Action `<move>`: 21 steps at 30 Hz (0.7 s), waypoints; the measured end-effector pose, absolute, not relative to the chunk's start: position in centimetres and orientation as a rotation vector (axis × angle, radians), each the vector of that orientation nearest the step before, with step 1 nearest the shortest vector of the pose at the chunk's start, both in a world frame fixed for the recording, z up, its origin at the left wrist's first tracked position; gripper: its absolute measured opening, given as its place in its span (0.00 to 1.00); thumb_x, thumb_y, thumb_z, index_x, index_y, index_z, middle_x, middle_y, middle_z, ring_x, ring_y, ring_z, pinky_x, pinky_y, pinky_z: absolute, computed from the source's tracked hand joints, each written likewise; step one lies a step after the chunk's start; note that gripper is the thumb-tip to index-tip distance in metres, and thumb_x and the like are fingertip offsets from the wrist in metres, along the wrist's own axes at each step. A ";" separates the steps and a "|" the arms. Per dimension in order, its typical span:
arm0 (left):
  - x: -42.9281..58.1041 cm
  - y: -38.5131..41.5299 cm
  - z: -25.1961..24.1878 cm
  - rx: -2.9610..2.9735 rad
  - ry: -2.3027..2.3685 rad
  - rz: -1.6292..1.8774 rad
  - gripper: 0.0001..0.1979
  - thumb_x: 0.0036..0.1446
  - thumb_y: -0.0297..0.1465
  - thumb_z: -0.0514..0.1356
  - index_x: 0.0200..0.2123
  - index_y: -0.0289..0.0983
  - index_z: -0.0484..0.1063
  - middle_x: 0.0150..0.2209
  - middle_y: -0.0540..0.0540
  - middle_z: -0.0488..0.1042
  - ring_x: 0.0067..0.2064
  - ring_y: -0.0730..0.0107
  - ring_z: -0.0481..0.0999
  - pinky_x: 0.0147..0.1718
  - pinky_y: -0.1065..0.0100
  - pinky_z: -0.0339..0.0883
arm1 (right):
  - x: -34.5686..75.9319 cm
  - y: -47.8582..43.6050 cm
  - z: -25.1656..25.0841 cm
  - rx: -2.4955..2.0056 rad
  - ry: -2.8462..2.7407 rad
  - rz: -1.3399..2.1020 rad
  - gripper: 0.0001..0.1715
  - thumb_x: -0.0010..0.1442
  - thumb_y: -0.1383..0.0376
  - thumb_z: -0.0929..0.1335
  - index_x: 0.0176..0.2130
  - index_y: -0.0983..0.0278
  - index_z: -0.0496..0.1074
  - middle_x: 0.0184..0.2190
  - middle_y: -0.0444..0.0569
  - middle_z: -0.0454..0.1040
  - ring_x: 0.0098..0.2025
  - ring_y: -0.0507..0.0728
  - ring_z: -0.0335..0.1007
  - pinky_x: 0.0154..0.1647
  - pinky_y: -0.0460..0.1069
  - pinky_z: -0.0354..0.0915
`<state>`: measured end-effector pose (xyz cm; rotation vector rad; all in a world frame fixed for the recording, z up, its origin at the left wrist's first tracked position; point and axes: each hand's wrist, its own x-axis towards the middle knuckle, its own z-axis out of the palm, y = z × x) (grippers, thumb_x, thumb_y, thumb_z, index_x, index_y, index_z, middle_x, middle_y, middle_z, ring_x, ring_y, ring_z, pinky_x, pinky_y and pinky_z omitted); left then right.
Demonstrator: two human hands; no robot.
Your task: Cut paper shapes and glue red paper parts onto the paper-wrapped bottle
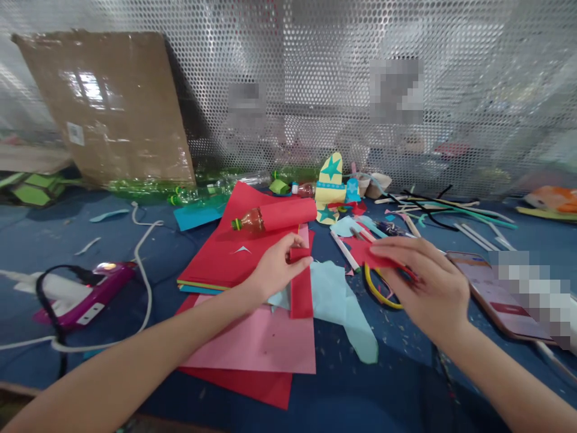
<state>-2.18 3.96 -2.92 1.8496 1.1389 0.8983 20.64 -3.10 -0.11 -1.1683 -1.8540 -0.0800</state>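
My left hand [282, 267] is closed in a pinch on the top of a folded red paper strip [301, 294], which hangs over pink paper [265, 340] and light blue paper pieces [331, 291]. On the right, my right hand [426, 282] has its fingers pressed together on a small red paper piece [381, 257]. A yellow loop [378, 291], which looks like a scissors handle, shows just below these fingers, partly hidden. Behind my left hand, a brown bottle [252, 221] wrapped in red paper lies on a stack of red sheets [216, 258].
A yellow paper shape with blue stars [330, 186] stands at the back. A phone [500, 294] lies right, a purple power strip [97, 297] with white cable left. Cardboard [112, 114] leans on the perforated metal panel [293, 66]. Markers and straws lie about.
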 end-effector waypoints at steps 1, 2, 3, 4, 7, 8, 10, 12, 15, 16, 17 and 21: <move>-2.4 4.3 -3.0 1.897 1.201 0.929 0.07 0.55 0.33 0.59 0.37 0.40 0.64 0.39 0.49 0.70 0.38 0.67 0.71 0.37 0.67 0.63 | 20.4 -3.5 -0.1 -1.045 -1.983 -0.133 0.12 0.62 0.69 0.64 0.42 0.57 0.74 0.41 0.51 0.78 0.43 0.60 0.75 0.47 0.57 0.69; -2.6 4.6 -3.1 1.931 1.245 0.957 0.08 0.55 0.32 0.59 0.38 0.40 0.64 0.39 0.49 0.70 0.38 0.67 0.72 0.37 0.67 0.64 | 20.0 -3.9 -0.2 -0.926 -2.122 -0.120 0.14 0.63 0.71 0.63 0.43 0.57 0.74 0.41 0.51 0.78 0.43 0.59 0.75 0.46 0.56 0.70; -2.8 4.8 -3.2 1.972 1.265 0.974 0.08 0.55 0.30 0.59 0.39 0.41 0.63 0.39 0.49 0.70 0.39 0.67 0.72 0.38 0.67 0.64 | 19.4 -4.2 -0.5 -0.826 -2.255 -0.052 0.16 0.63 0.73 0.62 0.44 0.59 0.74 0.40 0.52 0.78 0.42 0.58 0.75 0.44 0.54 0.72; -2.9 4.9 -3.2 2.033 1.264 0.985 0.10 0.55 0.28 0.59 0.40 0.41 0.63 0.41 0.49 0.70 0.41 0.66 0.72 0.40 0.66 0.65 | 18.9 -4.4 -0.9 -0.770 -2.371 0.045 0.16 0.64 0.73 0.60 0.44 0.61 0.74 0.39 0.52 0.79 0.41 0.58 0.75 0.42 0.53 0.72; -2.9 4.7 -3.0 2.338 1.239 1.035 0.11 0.53 0.24 0.60 0.41 0.40 0.67 0.50 0.44 0.67 0.55 0.58 0.66 0.53 0.58 0.59 | 17.7 -4.6 -2.7 -0.816 -2.513 0.264 0.16 0.64 0.74 0.59 0.39 0.67 0.75 0.36 0.55 0.79 0.38 0.59 0.75 0.39 0.54 0.74; -2.8 4.3 -2.8 2.449 1.251 1.058 0.10 0.53 0.25 0.61 0.39 0.40 0.69 0.52 0.42 0.65 0.58 0.55 0.62 0.56 0.54 0.55 | 17.6 -4.5 -3.2 -0.862 -2.522 0.317 0.15 0.63 0.74 0.60 0.39 0.68 0.75 0.35 0.56 0.79 0.38 0.59 0.75 0.39 0.54 0.74; -2.4 3.3 -2.3 2.566 1.190 1.031 0.04 0.56 0.28 0.60 0.36 0.39 0.72 0.49 0.42 0.68 0.55 0.54 0.64 0.55 0.54 0.55 | 18.0 -4.3 -3.9 -0.917 -2.515 0.437 0.13 0.62 0.74 0.63 0.40 0.67 0.76 0.38 0.55 0.79 0.40 0.59 0.76 0.42 0.53 0.73; -1.9 1.9 -1.9 2.532 0.967 0.841 0.05 0.58 0.33 0.61 0.33 0.38 0.72 0.37 0.45 0.73 0.44 0.61 0.70 0.47 0.61 0.62 | 18.7 -4.1 -4.0 -0.959 -2.502 0.569 0.12 0.62 0.72 0.65 0.41 0.66 0.77 0.41 0.55 0.78 0.43 0.58 0.75 0.45 0.51 0.72; -1.3 0.2 -1.8 2.417 0.694 0.511 0.14 0.50 0.41 0.67 0.29 0.38 0.71 0.30 0.49 0.74 0.33 0.67 0.71 0.36 0.68 0.63 | 19.6 -4.0 -3.5 -1.022 -2.474 0.729 0.12 0.62 0.70 0.66 0.43 0.64 0.78 0.43 0.55 0.76 0.45 0.57 0.74 0.46 0.50 0.71; -1.2 -0.2 -1.9 2.397 0.693 0.448 0.16 0.46 0.42 0.69 0.30 0.37 0.71 0.29 0.49 0.73 0.32 0.66 0.70 0.34 0.68 0.62 | 19.8 -3.9 -3.4 -1.029 -2.463 0.762 0.13 0.63 0.70 0.65 0.43 0.63 0.78 0.43 0.54 0.76 0.45 0.57 0.74 0.46 0.50 0.71; -1.1 -0.6 -2.1 2.382 0.695 0.401 0.18 0.44 0.42 0.70 0.30 0.37 0.70 0.29 0.49 0.73 0.32 0.66 0.70 0.32 0.68 0.61 | 19.9 -3.9 -3.4 -1.032 -2.453 0.788 0.13 0.63 0.69 0.65 0.43 0.62 0.78 0.42 0.53 0.75 0.45 0.57 0.74 0.46 0.50 0.71; -0.9 -1.0 -2.9 2.371 0.709 0.318 0.11 0.50 0.30 0.68 0.29 0.37 0.67 0.28 0.50 0.71 0.31 0.68 0.68 0.31 0.69 0.58 | 19.8 -4.1 -3.8 -1.012 -2.382 0.816 0.10 0.62 0.68 0.67 0.41 0.60 0.77 0.41 0.52 0.75 0.43 0.57 0.73 0.45 0.51 0.70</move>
